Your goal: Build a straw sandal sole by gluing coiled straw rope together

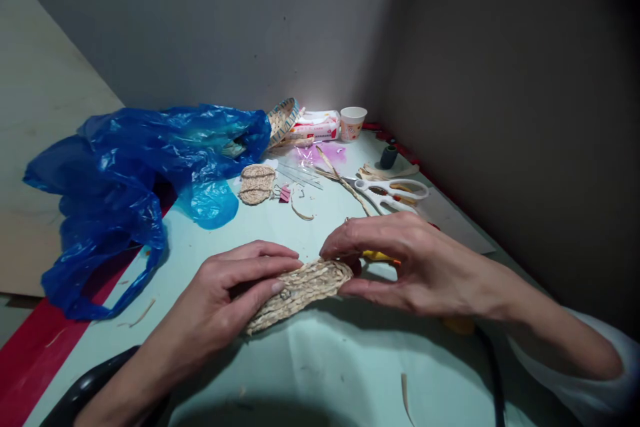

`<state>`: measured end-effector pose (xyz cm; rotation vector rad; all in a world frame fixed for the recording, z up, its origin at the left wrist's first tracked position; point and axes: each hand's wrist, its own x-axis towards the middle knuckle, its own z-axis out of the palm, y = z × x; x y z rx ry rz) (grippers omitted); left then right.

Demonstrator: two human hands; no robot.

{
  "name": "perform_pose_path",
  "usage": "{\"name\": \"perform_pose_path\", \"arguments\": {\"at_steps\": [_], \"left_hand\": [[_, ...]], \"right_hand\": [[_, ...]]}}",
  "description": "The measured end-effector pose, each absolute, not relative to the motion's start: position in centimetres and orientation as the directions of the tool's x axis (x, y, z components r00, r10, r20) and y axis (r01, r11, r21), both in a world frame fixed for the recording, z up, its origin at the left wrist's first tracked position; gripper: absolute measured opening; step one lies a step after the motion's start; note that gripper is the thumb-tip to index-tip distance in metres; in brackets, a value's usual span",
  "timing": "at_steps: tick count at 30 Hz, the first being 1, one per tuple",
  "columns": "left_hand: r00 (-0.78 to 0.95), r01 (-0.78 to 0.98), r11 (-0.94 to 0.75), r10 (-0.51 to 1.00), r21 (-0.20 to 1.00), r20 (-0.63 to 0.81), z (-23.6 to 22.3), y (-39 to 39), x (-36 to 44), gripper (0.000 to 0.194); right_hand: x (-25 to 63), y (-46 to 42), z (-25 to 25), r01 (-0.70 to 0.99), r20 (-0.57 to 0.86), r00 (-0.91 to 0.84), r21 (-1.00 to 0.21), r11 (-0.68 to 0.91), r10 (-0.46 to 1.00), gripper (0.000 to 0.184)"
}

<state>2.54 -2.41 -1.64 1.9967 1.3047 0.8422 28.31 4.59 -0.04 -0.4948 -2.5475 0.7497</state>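
Observation:
A flat oval piece of braided straw [305, 292] is held between my two hands, just above the pale green table. My left hand [235, 287] grips its left part, thumb on the near face and fingers over the top edge. My right hand [395, 263] pinches its right end, with the thumb below and the fingers above. Something yellow and orange [380, 257] shows behind my right hand, mostly hidden. Beyond it lie white-handled scissors [383, 193] and a long twisted straw strand [343, 180].
A crumpled blue plastic bag [165, 147] covers the left back. Farther back are a woven basket [283, 121], a pink-and-white packet [317, 125], a paper cup [353, 123] and a dark thread spool [388, 157]. A small woven piece [257, 184], needles [300, 175] and a pink binder clip [285, 195] lie mid-table.

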Motion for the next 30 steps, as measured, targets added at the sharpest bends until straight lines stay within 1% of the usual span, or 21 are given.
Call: {"name": "perform_pose_path", "arguments": {"at_steps": [8, 17, 21, 24, 27, 29, 30], "left_hand": [[0.307, 0.560, -0.341, 0.932, 0.756, 0.193, -1.8, -2.8, 2.6, 0.029], [0.269, 0.569, -0.251, 0.957, 0.783, 0.112, -1.9, -2.5, 3.0, 0.023], [0.242, 0.566, -0.249, 0.961, 0.786, 0.131, -2.1, -2.6, 2.9, 0.023], [0.258, 0.567, -0.266, 0.956, 0.780, 0.139, -2.1, -2.5, 2.9, 0.024], [0.291, 0.593, -0.295, 0.946, 0.750, 0.142, -2.1, -2.7, 3.3, 0.021], [0.315, 0.634, -0.338, 0.934, 0.695, 0.167, -2.4, -3.1, 3.7, 0.017], [0.330, 0.659, -0.378, 0.922, 0.651, 0.201, -2.6, -3.3, 3.9, 0.021]], "right_hand": [[28.0, 4.7, 0.0, 0.183, 0.310, -0.851, -0.583, 0.791, 0.425, 0.020], [28.1, 4.6, 0.0, 0.182, 0.304, -0.846, -0.608, 0.773, 0.438, 0.019], [28.1, 4.6, 0.1, 0.182, 0.294, -0.847, -0.622, 0.762, 0.442, 0.019], [28.0, 4.6, 0.1, 0.179, 0.288, -0.850, -0.628, 0.757, 0.440, 0.020], [28.0, 4.6, -0.1, 0.186, 0.289, -0.844, -0.633, 0.751, 0.452, 0.021], [28.0, 4.5, -0.2, 0.195, 0.292, -0.835, -0.635, 0.747, 0.467, 0.022], [28.0, 4.5, -0.2, 0.201, 0.296, -0.829, -0.633, 0.748, 0.474, 0.024]]}}
